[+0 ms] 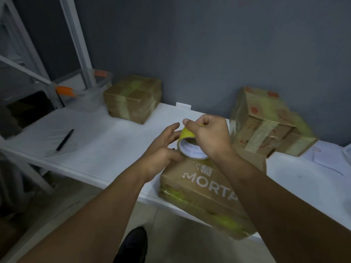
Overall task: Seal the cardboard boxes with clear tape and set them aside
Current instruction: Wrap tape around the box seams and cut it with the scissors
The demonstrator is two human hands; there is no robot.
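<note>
Tape roll [191, 147] sits on the far end of the MORTA-printed box [205, 190]. Right hand [209, 135] pinches the loose tape end above the roll; left hand [163, 149] steadies its left side, fingers relaxed. Box's long axis runs toward the person, so probably pull that way.

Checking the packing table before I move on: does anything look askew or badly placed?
Yes. The box under the tape roll juts past the table's front edge, so it could tip. At the right, the taped boxes by the wall lean in an untidy heap, not stacked square.
</note>
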